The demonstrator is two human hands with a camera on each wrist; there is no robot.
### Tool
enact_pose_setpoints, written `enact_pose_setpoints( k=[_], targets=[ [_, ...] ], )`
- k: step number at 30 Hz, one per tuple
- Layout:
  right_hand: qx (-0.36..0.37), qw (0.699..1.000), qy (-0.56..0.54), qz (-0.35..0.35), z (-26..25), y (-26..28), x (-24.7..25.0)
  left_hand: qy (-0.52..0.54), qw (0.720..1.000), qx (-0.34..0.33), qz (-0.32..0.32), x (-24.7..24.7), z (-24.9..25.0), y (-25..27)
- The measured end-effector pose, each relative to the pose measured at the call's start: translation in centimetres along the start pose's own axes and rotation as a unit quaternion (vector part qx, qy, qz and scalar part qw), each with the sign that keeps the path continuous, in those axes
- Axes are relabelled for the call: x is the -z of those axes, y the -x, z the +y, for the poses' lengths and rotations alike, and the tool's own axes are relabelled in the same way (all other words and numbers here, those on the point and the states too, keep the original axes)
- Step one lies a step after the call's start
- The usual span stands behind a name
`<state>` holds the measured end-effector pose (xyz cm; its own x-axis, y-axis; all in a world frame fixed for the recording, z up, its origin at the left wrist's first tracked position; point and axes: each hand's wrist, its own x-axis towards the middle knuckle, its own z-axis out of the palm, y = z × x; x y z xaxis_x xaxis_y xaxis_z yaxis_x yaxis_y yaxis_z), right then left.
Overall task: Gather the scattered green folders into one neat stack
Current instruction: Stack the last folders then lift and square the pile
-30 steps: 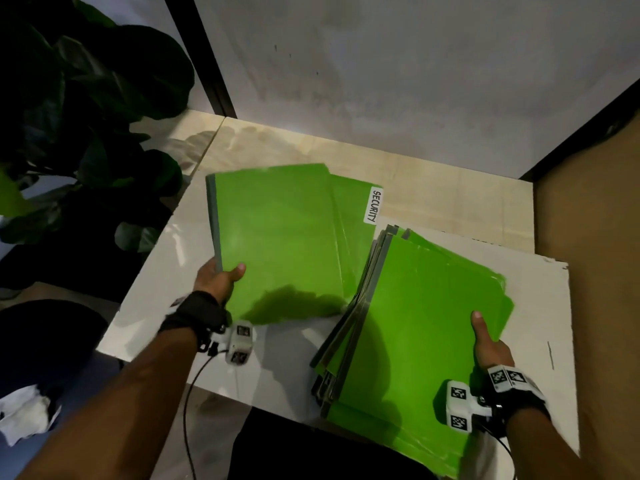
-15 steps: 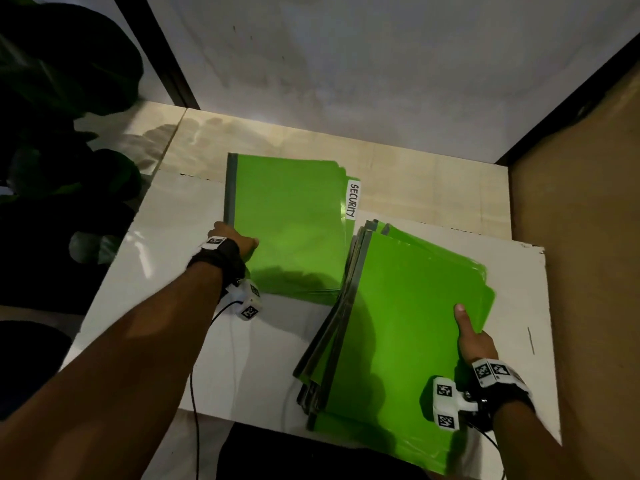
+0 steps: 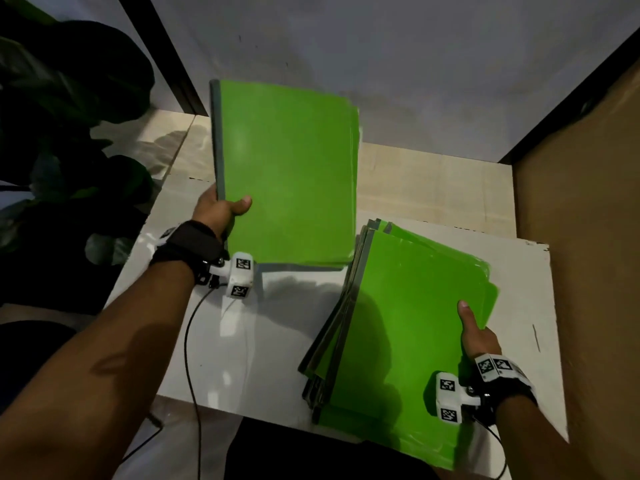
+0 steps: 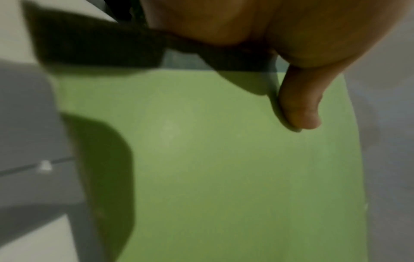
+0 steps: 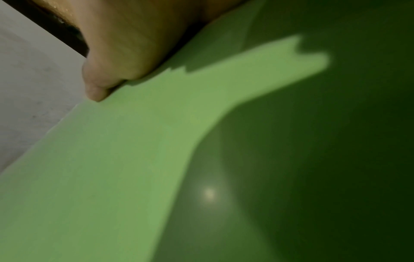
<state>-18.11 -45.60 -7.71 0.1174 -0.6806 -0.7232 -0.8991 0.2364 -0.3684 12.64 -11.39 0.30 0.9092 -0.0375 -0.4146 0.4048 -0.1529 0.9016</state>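
My left hand [image 3: 221, 209] grips a small bundle of green folders [image 3: 287, 174] by the grey spine edge, thumb on top, and holds it tilted up above the white table [image 3: 242, 341]. In the left wrist view the thumb [image 4: 295, 106] presses on the green cover [image 4: 224, 177]. A fanned stack of green folders [image 3: 408, 323] lies on the table's right half. My right hand [image 3: 478, 334] grips the stack's right edge, thumb on the top cover. The right wrist view shows that thumb [image 5: 105, 78] on the green sheet [image 5: 134, 159]; the other fingers are hidden beneath.
A dark leafy plant [image 3: 65, 133] stands at the left. A grey wall [image 3: 381, 64] closes the back and a brown panel [image 3: 581, 237] the right. A pale wooden surface [image 3: 433, 188] lies behind the white table. A cable [image 3: 188, 341] hangs from my left wrist.
My left hand has lifted the left bundle off the table and raised it upright. The folder with the SECURITY label is squared into the bundle. The right hand stayed on the stack.
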Motion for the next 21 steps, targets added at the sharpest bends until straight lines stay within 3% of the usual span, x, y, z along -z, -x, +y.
enact_pose_setpoints(
  k=[4,8,16,21],
  targets=[
    [0.008,1.0,-0.02,-0.018,-0.2,0.5,0.2,0.031,0.998,-0.042,-0.029,-0.9,2.8,1.3],
    [0.012,0.999,-0.011,-0.028,-0.4,0.9,0.5,0.045,0.992,0.014,-0.114,-4.5,-0.8,5.0],
    [0.017,0.999,-0.008,-0.035,-0.7,0.8,0.7,-0.164,0.974,0.048,-0.151,-10.9,-10.7,11.6],
    [0.033,0.998,-0.024,-0.057,-2.4,1.6,0.3,-0.323,0.919,-0.007,-0.227,-10.7,-10.9,11.9]
  ],
)
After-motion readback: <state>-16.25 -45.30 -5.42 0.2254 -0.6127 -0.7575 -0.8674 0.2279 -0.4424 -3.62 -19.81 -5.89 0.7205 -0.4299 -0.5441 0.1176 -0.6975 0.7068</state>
